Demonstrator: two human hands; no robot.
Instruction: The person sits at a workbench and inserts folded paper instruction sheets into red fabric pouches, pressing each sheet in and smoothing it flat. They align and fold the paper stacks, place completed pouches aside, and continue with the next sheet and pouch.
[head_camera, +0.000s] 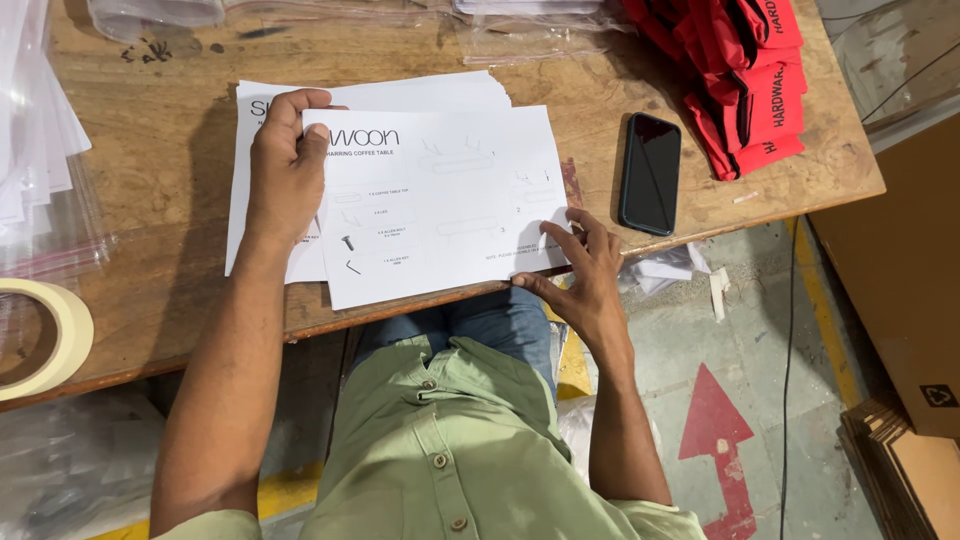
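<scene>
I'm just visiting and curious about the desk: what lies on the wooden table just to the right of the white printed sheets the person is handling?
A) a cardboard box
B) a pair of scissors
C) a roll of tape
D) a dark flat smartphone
D: a dark flat smartphone lies face up on the wooden table, right of the white printed sheets held by the left hand and right hand.

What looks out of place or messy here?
The top sheet sits askew on the paper stack, its lower edge hanging over the table edge. Crumpled paper lies on the floor below.
</scene>
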